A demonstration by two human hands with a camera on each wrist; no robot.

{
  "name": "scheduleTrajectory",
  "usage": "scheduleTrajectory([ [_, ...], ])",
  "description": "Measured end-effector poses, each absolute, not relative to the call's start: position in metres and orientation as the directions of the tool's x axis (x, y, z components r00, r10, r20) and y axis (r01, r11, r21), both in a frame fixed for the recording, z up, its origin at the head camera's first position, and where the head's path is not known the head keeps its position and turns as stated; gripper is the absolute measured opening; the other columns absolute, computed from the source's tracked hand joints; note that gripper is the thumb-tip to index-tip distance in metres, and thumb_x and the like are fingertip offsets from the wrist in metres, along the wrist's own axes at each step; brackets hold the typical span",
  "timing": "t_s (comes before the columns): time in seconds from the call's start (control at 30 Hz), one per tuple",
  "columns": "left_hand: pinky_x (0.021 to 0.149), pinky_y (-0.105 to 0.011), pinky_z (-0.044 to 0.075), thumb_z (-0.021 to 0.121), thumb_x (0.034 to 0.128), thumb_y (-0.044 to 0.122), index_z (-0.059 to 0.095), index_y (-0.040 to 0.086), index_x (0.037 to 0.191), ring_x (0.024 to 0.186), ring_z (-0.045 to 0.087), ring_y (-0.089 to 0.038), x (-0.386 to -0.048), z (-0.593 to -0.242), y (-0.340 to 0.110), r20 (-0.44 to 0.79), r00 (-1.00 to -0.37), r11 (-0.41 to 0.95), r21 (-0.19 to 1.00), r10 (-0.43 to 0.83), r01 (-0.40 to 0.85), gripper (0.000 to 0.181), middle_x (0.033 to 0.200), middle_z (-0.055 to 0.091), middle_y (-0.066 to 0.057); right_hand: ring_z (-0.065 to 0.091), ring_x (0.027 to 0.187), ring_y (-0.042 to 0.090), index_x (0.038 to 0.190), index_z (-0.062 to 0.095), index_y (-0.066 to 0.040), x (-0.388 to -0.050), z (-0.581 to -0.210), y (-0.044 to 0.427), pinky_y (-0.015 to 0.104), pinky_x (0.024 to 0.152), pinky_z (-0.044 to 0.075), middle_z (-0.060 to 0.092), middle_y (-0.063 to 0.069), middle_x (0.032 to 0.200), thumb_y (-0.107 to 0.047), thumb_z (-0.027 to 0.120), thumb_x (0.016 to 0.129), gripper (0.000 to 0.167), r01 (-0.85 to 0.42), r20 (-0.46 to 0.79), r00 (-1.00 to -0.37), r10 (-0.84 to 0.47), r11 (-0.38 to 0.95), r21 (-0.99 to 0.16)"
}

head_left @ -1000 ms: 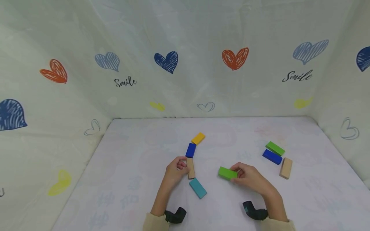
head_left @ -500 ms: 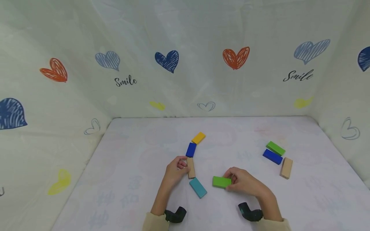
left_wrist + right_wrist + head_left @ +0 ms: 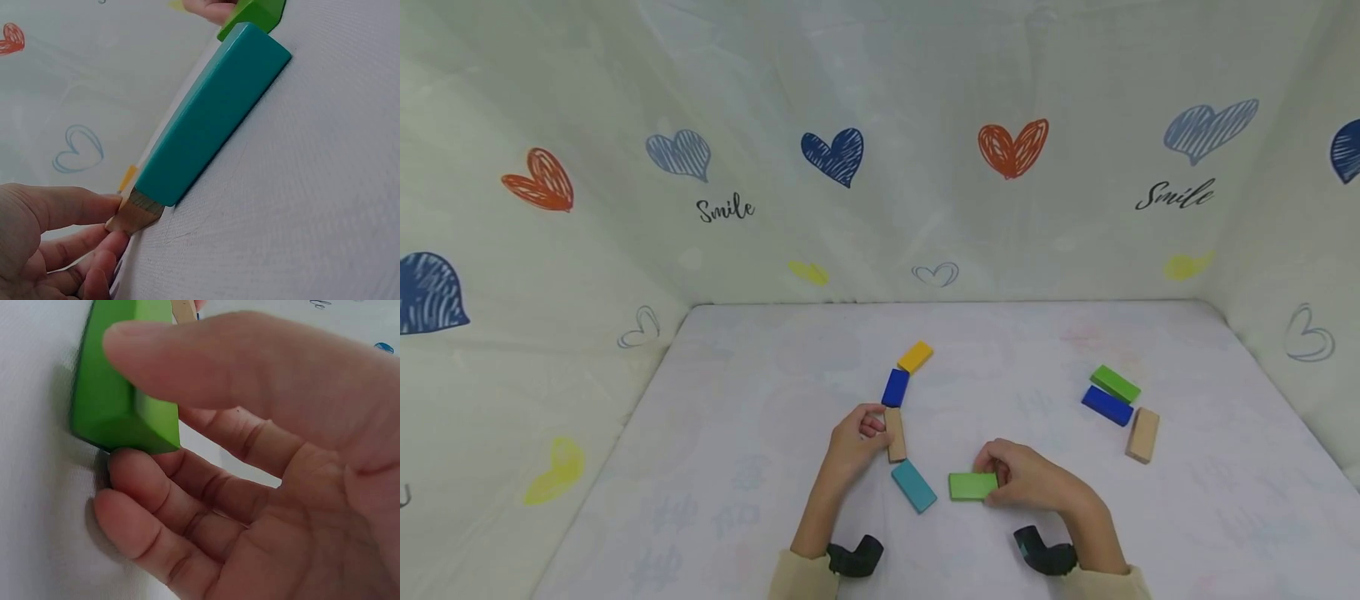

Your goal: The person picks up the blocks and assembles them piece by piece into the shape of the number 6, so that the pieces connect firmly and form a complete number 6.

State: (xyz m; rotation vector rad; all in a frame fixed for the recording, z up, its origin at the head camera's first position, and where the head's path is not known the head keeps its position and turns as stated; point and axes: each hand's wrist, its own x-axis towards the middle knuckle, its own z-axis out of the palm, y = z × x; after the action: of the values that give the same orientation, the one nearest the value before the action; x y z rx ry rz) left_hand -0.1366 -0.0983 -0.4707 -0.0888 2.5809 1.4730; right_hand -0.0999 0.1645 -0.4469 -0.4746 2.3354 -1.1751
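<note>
In the head view, my left hand (image 3: 855, 444) pinches a plain wooden block (image 3: 896, 435) lying at mid-table, thumb and fingers curled about it. A blue block (image 3: 895, 388) and a yellow block (image 3: 916, 357) continue the curved row beyond it, and a teal block (image 3: 914, 486) lies at its near end. To the right of the teal block, my right hand (image 3: 1032, 477) grips a green block (image 3: 973, 487) by its right end. The right wrist view shows the thumb on one side of that green block (image 3: 109, 375), with fingers curled at its other side and end.
Off to the right lie a second green block (image 3: 1115, 383), another blue block (image 3: 1107, 406) and another wooden block (image 3: 1142, 436), close together. A pale wall (image 3: 925, 225) printed with hearts rises behind the white table (image 3: 715, 400).
My right hand has brought the green block left and nearer to me, turning it level beside the teal block. The left hand has stayed on the wooden block.
</note>
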Motion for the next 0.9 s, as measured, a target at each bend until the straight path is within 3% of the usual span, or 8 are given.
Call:
scheduleTrajectory([
  [0.4,0.070,-0.028,0.042,0.068,0.0798,0.012,0.058,0.008,0.118,0.083,0.050,-0.016,-0.136,-0.474,-0.099,-0.176,-0.984,0.516,0.846,0.032,-0.134,0.040,0.090,0.059,-0.004,0.043,0.076,0.014,0.094,0.062,-0.017,-0.094,-0.444,0.158,0.023,0.063,0.036,0.049,0.000,0.085,-0.008,0.074,0.071,0.027,-0.097,-0.326,-0.769,-0.550,0.604,-0.791],
  [0.9,0.070,-0.027,0.042,0.068,0.0797,0.011,0.058,0.007,0.118,0.083,0.050,-0.016,-0.136,-0.473,-0.098,-0.168,-0.985,0.517,0.847,0.033,-0.127,0.039,0.089,0.059,-0.004,0.043,0.077,0.014,0.092,0.061,-0.015,-0.093,-0.442,0.151,0.023,0.064,0.036,0.048,0.000,0.082,-0.009,0.075,0.069,0.027,-0.127,-0.323,-0.767,-0.554,0.625,-0.771],
])
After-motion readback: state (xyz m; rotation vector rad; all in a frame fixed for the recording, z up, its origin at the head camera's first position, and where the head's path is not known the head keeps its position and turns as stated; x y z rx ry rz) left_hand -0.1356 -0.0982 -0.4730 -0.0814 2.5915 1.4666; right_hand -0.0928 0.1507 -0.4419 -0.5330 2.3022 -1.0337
